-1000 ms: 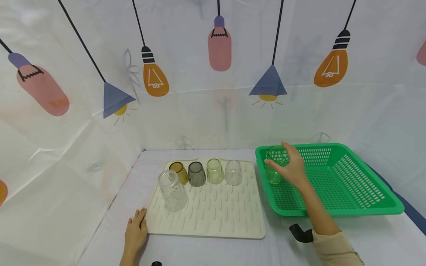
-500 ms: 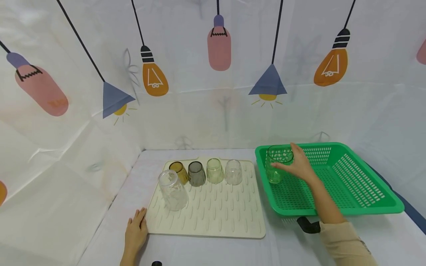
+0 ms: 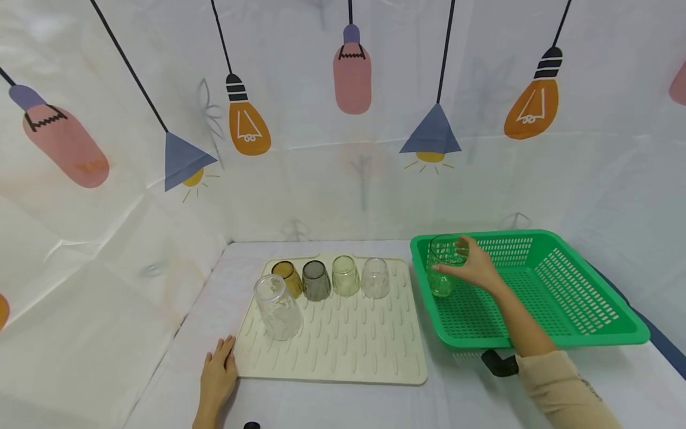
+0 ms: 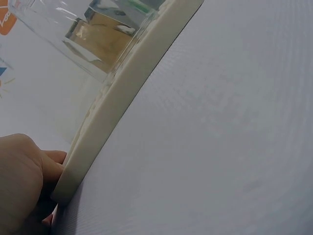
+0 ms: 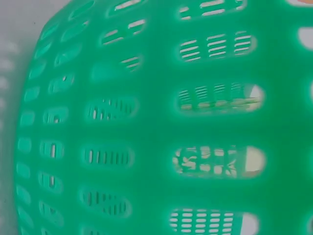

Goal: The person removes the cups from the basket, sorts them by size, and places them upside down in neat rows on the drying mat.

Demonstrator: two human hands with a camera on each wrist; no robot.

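My right hand point(image 3: 474, 265) reaches into the green plastic basket point(image 3: 541, 342), its thumb and fingers curved round a tall clear drinking glass point(image 3: 442, 286) standing near the basket's left wall. Basket slats fill the right wrist view and mostly hide the grip. My left hand point(image 3: 217, 372) lies by the front left corner of a cream drying mat point(image 3: 354, 345), fingers extended and touching its edge. On the mat, a large clear glass point(image 3: 280, 313) stands upside down before a back row: an amber glass point(image 3: 288, 277), a grey glass point(image 3: 317, 281), a pale green glass point(image 3: 345, 277) and a small clear glass point(image 3: 376, 279).
White cloth point(image 3: 386, 411) covers the table. Behind it hangs a pale curtain point(image 3: 321, 196) printed with lamps. A black wrist-camera part point(image 3: 499, 362) sits below my right forearm, near the basket's front rim.
My right hand shifts right around the glass, fingers spreading, then comes slightly back left with the fingers bent more. The glass stays in the basket. My left hand keeps its place.
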